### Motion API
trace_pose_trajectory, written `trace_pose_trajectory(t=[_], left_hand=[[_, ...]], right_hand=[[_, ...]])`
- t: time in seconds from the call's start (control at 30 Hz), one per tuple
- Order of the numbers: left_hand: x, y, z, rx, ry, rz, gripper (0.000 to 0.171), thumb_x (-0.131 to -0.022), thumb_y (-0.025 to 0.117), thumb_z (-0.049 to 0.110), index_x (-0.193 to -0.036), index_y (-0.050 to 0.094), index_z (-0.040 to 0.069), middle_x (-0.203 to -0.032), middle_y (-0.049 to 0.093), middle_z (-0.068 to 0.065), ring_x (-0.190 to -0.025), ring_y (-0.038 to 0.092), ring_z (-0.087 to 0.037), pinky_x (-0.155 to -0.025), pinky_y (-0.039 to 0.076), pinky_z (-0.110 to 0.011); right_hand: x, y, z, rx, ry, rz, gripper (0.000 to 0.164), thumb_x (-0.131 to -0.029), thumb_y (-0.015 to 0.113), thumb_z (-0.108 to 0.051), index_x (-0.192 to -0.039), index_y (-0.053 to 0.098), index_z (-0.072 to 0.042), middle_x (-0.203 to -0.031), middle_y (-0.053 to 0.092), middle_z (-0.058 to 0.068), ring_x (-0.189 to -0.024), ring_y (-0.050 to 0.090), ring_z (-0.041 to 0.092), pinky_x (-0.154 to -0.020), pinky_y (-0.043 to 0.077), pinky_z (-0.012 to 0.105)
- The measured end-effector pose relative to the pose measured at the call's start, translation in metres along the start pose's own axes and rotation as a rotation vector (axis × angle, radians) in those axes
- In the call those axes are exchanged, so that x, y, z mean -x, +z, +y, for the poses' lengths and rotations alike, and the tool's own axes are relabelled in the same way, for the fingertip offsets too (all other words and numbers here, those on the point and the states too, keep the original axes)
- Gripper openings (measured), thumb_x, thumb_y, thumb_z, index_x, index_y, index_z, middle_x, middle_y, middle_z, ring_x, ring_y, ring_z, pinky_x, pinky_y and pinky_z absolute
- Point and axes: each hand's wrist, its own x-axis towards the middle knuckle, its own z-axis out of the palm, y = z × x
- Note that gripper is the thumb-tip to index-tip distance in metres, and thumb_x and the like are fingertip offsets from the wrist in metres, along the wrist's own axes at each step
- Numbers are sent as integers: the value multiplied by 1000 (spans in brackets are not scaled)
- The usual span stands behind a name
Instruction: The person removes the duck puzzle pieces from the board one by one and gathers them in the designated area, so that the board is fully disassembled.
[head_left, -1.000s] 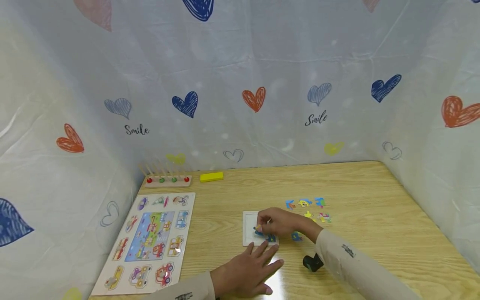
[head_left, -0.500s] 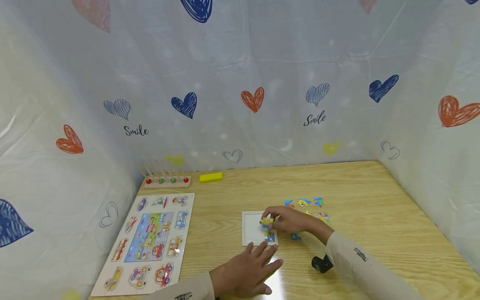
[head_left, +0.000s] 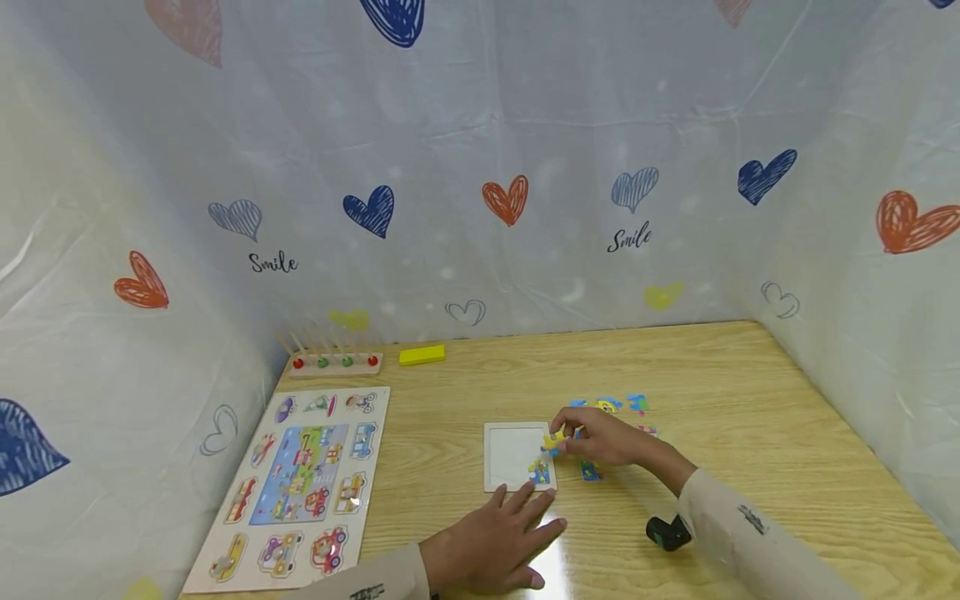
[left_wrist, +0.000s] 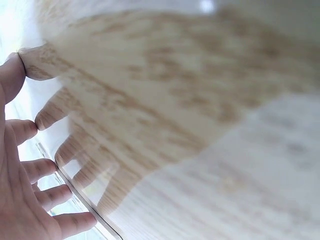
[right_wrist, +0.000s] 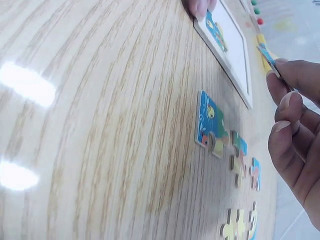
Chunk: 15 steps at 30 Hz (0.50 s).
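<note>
My right hand (head_left: 603, 437) pinches a yellow and blue jigsaw piece (head_left: 553, 442) between thumb and fingers, over the right rim of a white puzzle tray (head_left: 488, 458). In the right wrist view the held piece (right_wrist: 270, 59) is seen almost edge-on, raised above the table. A blue and yellow piece (head_left: 539, 473) lies in the tray's front right corner. My left hand (head_left: 495, 542) is spread, palm down, with its fingertips at the tray's front edge. Just right of the tray, a blue and green piece (right_wrist: 209, 120) lies on the table.
Several loose jigsaw pieces (head_left: 637, 404) lie beyond the right hand, partly hidden by it. A vehicle puzzle board (head_left: 378, 483) covers the table's left side. Behind it stand a peg rack (head_left: 335, 365) and a yellow block (head_left: 422, 356). A curtain borders the table.
My right hand has lifted the yellow and blue piece from over the tray's middle and moved it right, to the tray's right rim. The left hand has stayed in place.
</note>
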Motion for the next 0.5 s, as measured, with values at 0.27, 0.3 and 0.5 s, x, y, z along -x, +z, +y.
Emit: trace_pose_trajectory(t=[0.27,0.3,0.5], left_hand=[[1,-2,0,23,4,-4,68,-103,27,62,-158,31,23,-164,28,-13,-145,39,-36,-102,49,-50],[1,-3,0,25,4,-4,68,-103,27,62,-158,31,23,-164,28,-13,-145,39,-37,-102,49,-50],[1,-2,1,38,-4,-9,68,-103,27,62,-158,31,24,-164,29,-12,-146,38,-36,-103,48,-51]], right_hand=[[15,-3,2,-16,-5,36,27,-104,53,-11,-128,62,-3,-115,64,11,-94,60,15,-72,52,26],[17,-3,2,-13,-1,42,27,-105,52,-10,-129,62,-2,-115,64,11,-93,60,15,-71,52,26],[28,-7,3,39,45,107,27,-106,50,-12,-128,61,-2,-114,65,11,-87,59,10,-70,50,26]])
